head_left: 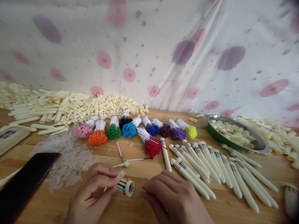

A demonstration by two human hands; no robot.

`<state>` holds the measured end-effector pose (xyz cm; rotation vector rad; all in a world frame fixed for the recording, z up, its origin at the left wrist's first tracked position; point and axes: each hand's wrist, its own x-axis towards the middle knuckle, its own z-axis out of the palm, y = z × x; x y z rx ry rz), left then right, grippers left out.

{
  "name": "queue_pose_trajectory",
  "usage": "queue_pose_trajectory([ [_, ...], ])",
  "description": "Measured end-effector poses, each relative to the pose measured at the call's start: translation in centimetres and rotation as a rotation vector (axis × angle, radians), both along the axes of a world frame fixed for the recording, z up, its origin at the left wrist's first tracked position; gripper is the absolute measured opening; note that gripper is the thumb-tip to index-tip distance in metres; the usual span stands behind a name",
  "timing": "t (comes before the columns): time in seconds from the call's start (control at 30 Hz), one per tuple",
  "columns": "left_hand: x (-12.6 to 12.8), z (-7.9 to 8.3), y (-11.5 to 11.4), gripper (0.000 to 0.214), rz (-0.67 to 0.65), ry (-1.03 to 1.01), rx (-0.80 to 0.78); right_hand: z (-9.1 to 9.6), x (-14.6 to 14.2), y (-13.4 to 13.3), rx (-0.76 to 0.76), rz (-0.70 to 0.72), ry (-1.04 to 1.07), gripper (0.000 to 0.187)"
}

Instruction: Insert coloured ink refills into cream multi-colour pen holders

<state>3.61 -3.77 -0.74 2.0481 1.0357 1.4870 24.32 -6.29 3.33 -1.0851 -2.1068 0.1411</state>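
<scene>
Between the fingertips of my left hand [93,191] is a cream slotted pen barrel top [127,187] with coloured sliders in its slots; its open end faces right. My right hand [175,196] pinches a thin, pale ink refill [137,188] whose far end sits in that opening. The refill's colour is hard to make out. Just beyond my hands lie a small cream pen part [121,164], a loose refill [140,159] and another refill [119,151]. One multicolour pen [165,154] lies near my right hand.
Bundled refills [153,145] in many colours cross the middle. Assembled pens [201,160] fan out at right, beside a green metal dish [235,146] of cream parts. At left are clear plastic pieces [65,158], a black phone [28,183], a beige device [14,137] and heaped barrels [53,105].
</scene>
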Motion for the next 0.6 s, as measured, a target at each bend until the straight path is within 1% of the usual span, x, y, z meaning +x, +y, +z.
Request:
queue_pose_trajectory([
  [0.13, 0.1, 0.1, 0.1, 0.019, -0.01, 0.002, -0.003, -0.9, -0.2, 0.2, 0.075, -0.029, 0.058, 0.031],
  [0.23, 0.2, 0.1, 0.2, 0.022, -0.023, 0.001, -0.006, -1.5, -0.4, 0.3, 0.068, -0.036, 0.064, 0.032],
  [0.3, 0.2, 0.0, 0.1, 0.023, -0.026, -0.003, -0.008, -1.6, -0.4, 0.3, 0.071, -0.04, 0.065, 0.033],
  [0.4, 0.1, -0.1, 0.1, 0.024, -0.029, -0.005, -0.009, -1.0, -0.2, 0.2, 0.077, -0.021, 0.047, 0.033],
  [0.53, 0.0, -0.1, 0.2, 0.024, -0.048, 0.021, -0.021, 0.3, 0.3, -0.1, -0.014, 0.02, -0.049, 0.025],
  [0.6, 0.0, -0.1, 0.4, 0.026, -0.057, 0.056, -0.018, 0.8, 0.6, -0.2, -0.03, 0.029, -0.072, 0.023],
])
